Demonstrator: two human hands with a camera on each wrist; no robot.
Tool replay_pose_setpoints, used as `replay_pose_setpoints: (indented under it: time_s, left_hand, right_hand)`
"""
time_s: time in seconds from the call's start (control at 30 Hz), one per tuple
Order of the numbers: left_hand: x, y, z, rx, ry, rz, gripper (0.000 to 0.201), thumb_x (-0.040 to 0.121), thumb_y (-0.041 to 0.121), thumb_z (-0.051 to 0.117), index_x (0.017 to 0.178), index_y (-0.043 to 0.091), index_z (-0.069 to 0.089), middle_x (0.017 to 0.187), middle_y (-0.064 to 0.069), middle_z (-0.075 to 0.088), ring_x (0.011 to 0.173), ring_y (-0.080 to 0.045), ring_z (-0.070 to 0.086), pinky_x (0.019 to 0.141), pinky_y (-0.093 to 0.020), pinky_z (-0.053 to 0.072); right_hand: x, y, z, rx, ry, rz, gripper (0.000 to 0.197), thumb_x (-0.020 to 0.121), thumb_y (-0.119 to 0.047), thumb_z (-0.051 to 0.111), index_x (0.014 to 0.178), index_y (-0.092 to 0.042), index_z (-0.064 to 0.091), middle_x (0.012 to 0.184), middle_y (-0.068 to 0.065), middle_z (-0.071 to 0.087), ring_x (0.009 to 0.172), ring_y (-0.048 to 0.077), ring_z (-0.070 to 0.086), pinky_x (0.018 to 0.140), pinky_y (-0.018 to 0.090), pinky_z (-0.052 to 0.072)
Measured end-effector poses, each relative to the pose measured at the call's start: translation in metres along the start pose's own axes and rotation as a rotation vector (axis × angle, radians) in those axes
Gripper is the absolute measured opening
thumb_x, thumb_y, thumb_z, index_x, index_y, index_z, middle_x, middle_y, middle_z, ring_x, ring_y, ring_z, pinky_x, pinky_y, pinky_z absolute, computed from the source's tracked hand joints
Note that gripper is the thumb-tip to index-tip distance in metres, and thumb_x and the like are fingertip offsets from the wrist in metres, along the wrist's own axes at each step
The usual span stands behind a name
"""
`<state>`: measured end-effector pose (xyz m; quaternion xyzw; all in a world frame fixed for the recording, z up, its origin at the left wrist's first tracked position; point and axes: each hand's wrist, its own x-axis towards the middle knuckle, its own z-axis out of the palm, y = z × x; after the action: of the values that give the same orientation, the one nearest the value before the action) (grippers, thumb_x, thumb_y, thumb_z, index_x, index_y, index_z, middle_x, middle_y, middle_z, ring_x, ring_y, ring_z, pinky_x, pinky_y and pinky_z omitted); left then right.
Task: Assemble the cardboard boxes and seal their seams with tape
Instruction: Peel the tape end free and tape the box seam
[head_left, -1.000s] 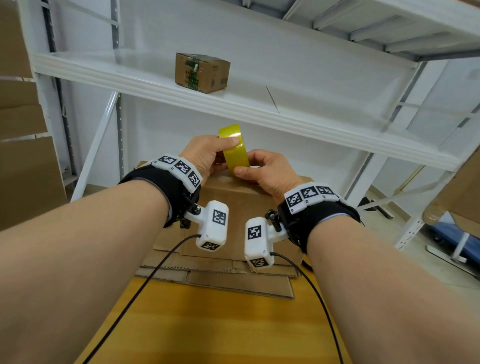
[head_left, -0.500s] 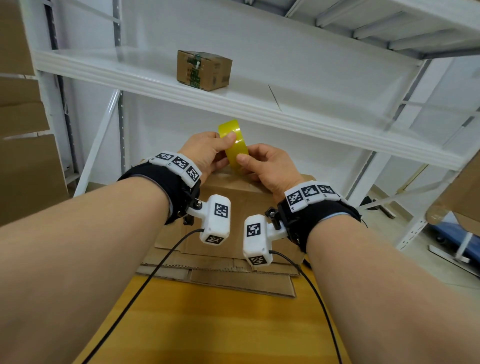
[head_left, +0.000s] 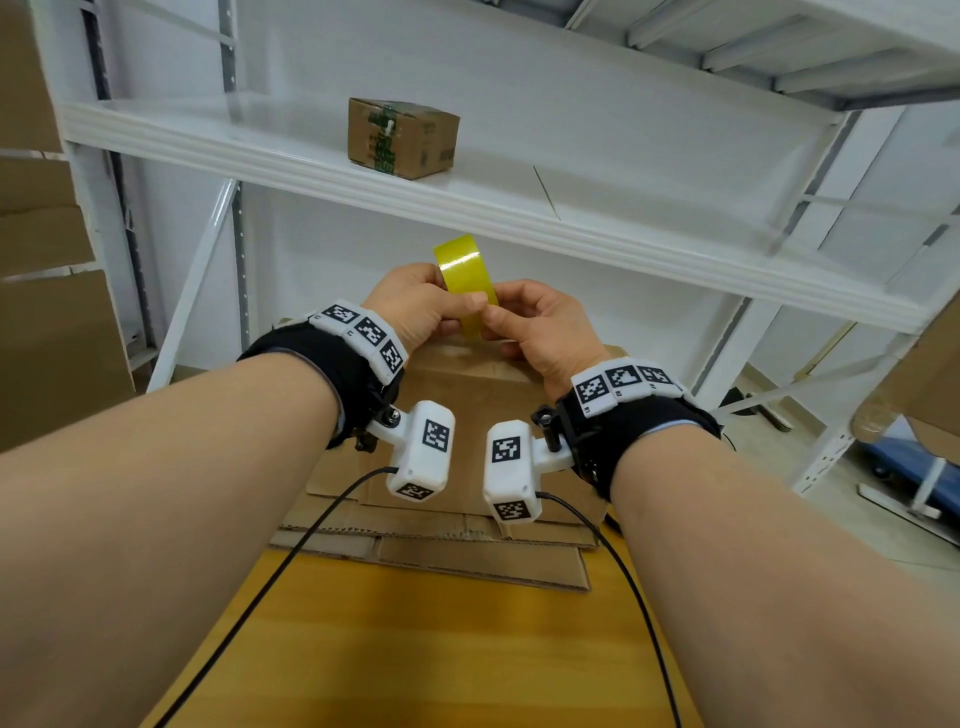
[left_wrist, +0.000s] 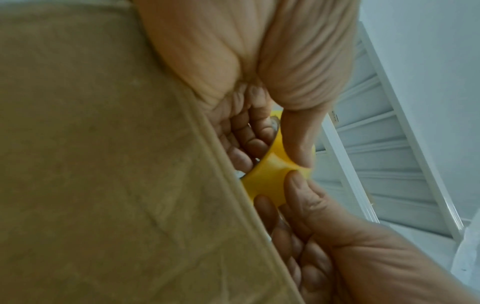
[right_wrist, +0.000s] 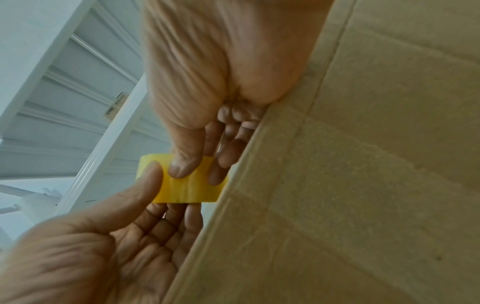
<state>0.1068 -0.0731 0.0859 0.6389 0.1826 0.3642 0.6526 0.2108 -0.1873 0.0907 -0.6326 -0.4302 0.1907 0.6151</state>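
White shelving (head_left: 519, 218) fills the far side, a small sealed carton (head_left: 402, 137) on its shelf; both thumbs press the yellow tape roll (head_left: 465, 280), which stands on edge above the far rim of the cardboard box (head_left: 467, 395). Left hand (head_left: 410, 304) curls round the roll from the left; right hand (head_left: 545, 327) pinches its near face; flattened cardboard (head_left: 467, 551) lies beneath on the wooden table (head_left: 441, 649).

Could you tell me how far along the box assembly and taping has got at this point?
Done: one cardboard box stands folded up on the table. In hand: the left hand and the right hand both hold the yellow tape roll above it; no strip is drawn out. Left: sealing its seams and assembling the flat cardboard sheets underneath.
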Motion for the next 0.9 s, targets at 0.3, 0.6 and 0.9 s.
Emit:
replay_pose_setpoints:
  time_s: [0.3, 0.6, 0.9]
  left_hand:
    - [-0.0005, 0.0029, 0.0016, -0.033, -0.001, -0.014, 0.014, 0.092, 0.029, 0.061, 0.091, 0.015, 0.062, 0.091, -0.005, 0.067, 0.083, -0.016, 0.064, 0.07, -0.023, 0.053]
    - [-0.0027, 0.0064, -0.0009, -0.152, 0.045, -0.022, 0.02, 0.094, 0.027, 0.059, 0.08, 0.015, 0.053, 0.075, -0.004, 0.061, 0.065, -0.013, 0.059, 0.053, -0.018, 0.05]
    - [-0.004, 0.0061, -0.0019, -0.12, -0.002, -0.035, 0.014, 0.086, 0.015, 0.069, 0.084, 0.012, 0.055, 0.083, -0.007, 0.065, 0.067, -0.013, 0.062, 0.05, -0.017, 0.048]
  right_hand:
    - [-0.0002, -0.0004, 0.0002, 0.028, 0.016, 0.022, 0.013, 0.087, -0.005, 0.072, 0.098, -0.012, 0.071, 0.085, 0.004, 0.07, 0.07, 0.013, 0.063, 0.066, 0.029, 0.053]
    - [0.0002, 0.001, 0.0015, 0.012, 0.004, 0.019, 0.02, 0.087, 0.0, 0.071, 0.095, -0.018, 0.07, 0.086, 0.002, 0.073, 0.07, 0.012, 0.066, 0.072, 0.033, 0.054]
    - [-0.0003, 0.0013, -0.0004, 0.019, 0.016, 0.024, 0.019, 0.086, 0.003, 0.071, 0.095, -0.013, 0.07, 0.085, 0.005, 0.072, 0.067, 0.01, 0.067, 0.066, 0.025, 0.055]
